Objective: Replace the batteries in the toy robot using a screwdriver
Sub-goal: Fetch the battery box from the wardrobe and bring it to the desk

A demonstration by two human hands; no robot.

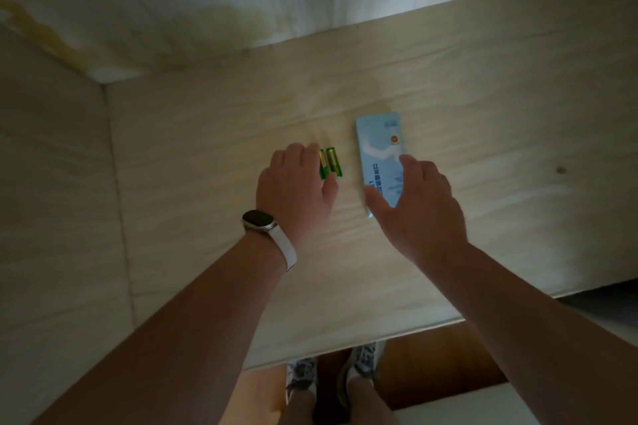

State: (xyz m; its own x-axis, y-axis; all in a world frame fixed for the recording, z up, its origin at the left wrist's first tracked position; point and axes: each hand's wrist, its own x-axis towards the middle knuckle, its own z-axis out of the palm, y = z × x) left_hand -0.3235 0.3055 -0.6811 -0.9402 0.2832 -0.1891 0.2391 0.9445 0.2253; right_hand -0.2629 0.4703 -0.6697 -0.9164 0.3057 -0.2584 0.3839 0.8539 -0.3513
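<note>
Against the loose fingers of the left hand (296, 190) lie two green batteries (332, 162) on the bench (207, 155); right hand (422, 205), fingers spread, over near end of blue box (379, 145).

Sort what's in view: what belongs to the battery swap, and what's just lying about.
For the job:
- two green batteries on the table
- left hand at them, grip unclear
- right hand, spread

Just there:
- light-blue box under the right hand, contents unknown
- wristwatch
- shoes

No toy robot or screwdriver shows.
</note>
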